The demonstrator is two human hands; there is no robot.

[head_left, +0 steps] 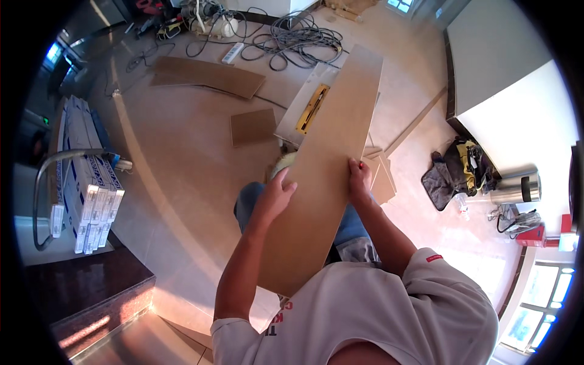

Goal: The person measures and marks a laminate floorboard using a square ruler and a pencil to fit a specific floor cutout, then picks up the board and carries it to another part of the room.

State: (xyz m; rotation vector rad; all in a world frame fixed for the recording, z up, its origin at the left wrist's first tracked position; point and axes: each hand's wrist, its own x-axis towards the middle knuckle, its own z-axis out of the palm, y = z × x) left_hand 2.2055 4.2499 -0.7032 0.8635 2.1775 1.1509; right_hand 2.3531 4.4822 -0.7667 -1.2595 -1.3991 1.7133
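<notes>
A long light-brown floorboard [328, 146] slants across my lap, its far end pointing away over a white box or stool [294, 118]. My left hand [277, 198] grips the board's left edge, thumb on the face and the other fingers hidden beneath. On the opposite edge my right hand [360, 177] is closed round the board. A small red-tipped thing [361, 165], perhaps a pencil or marker, pokes out by its thumb. Left of the board, a yellow tool [312, 109] with a dark bar lies on the white surface.
Cut board pieces [252, 128] lie on the floor ahead, with more [382, 176] to the right. Coiled cable [298, 39] spreads at the far side. Boxed packs [88, 176] stand at left near a dark step [91, 286]. A tool bag [456, 167] sits by the right wall.
</notes>
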